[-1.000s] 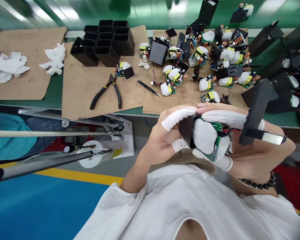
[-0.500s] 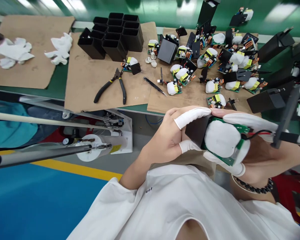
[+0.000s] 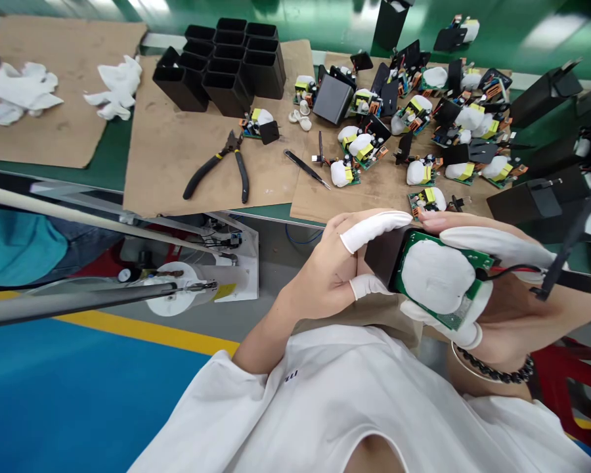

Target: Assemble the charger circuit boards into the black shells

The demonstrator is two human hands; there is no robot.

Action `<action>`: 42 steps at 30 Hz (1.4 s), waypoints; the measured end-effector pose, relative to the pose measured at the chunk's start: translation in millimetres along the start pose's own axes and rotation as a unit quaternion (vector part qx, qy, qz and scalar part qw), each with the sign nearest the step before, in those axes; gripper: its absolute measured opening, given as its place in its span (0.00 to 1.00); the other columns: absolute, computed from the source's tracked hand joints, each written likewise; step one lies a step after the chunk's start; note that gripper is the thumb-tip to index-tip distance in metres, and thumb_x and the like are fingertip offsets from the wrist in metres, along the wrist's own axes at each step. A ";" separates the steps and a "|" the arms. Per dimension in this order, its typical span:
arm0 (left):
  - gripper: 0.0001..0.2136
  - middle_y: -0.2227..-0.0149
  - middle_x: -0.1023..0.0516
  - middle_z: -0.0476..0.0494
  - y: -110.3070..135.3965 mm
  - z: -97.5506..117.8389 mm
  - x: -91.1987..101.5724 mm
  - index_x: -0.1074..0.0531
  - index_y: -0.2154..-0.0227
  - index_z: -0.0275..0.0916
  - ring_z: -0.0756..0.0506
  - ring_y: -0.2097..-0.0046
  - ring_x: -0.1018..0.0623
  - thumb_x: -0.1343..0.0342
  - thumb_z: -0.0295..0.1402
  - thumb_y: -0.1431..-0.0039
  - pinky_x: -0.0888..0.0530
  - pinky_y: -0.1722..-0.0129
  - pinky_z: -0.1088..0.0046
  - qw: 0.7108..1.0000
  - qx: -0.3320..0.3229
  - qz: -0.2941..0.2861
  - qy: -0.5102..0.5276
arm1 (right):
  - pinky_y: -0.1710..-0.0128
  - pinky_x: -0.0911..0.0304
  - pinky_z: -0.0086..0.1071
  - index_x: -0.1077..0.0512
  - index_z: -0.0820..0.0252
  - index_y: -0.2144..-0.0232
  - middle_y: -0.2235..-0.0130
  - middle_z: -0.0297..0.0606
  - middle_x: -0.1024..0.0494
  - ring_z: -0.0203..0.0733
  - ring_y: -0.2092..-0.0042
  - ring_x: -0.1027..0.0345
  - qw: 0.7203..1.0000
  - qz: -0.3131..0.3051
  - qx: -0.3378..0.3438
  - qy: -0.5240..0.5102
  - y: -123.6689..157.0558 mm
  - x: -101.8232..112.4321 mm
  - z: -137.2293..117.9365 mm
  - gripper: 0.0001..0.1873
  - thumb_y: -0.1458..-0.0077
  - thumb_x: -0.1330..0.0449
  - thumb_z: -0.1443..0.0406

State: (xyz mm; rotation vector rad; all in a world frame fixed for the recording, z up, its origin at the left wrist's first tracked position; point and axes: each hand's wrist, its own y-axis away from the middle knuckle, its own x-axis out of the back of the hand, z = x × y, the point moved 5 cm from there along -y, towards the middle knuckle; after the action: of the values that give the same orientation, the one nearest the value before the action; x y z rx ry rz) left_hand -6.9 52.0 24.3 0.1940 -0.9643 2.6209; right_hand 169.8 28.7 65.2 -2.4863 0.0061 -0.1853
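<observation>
My left hand [image 3: 325,269], with white finger cots on thumb and a finger, is closed around a black rectangular case [image 3: 387,256]. My right hand [image 3: 517,282], also wearing white finger cots, grips a green circuit board [image 3: 456,318] with a large white pad [image 3: 438,276] on its face. The board's left edge meets the case's open end; how much of it sits inside is hidden. From the board's right side a black and red cable [image 3: 512,269] leads to a thin black end plate [image 3: 566,243] beside my right hand.
On the cardboard-covered bench lie pliers [image 3: 234,148], tweezers [image 3: 305,167], several circuit boards [image 3: 364,148] and upright black cases [image 3: 226,72]. Finished-looking black cases [image 3: 546,95] stand at right. White gloves [image 3: 115,89] lie at left. Metal bars [image 3: 103,302] cross the left side.
The board and its white pad have shifted slightly left against the case. The end plate on the cable has swung a little. Both hands keep their hold, and the view has shifted slightly.
</observation>
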 end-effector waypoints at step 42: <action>0.27 0.38 0.25 0.35 11.2 -7.0 -4.0 0.36 0.33 0.46 0.36 0.36 0.26 0.40 0.44 0.32 0.31 0.36 0.55 1.000 0.004 0.017 0.013 | 0.43 0.25 0.46 0.20 0.49 0.45 0.45 0.38 0.17 0.53 0.45 0.21 0.988 -0.095 -0.016 0.121 -3.7 -4.9 -10.5 0.31 0.53 0.30 0.72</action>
State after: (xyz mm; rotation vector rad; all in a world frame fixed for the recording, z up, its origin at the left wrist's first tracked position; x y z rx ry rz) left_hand -7.2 47.5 11.3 0.1469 -0.9567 2.6511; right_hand 163.5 25.6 75.0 -2.4800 -0.1263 -0.5707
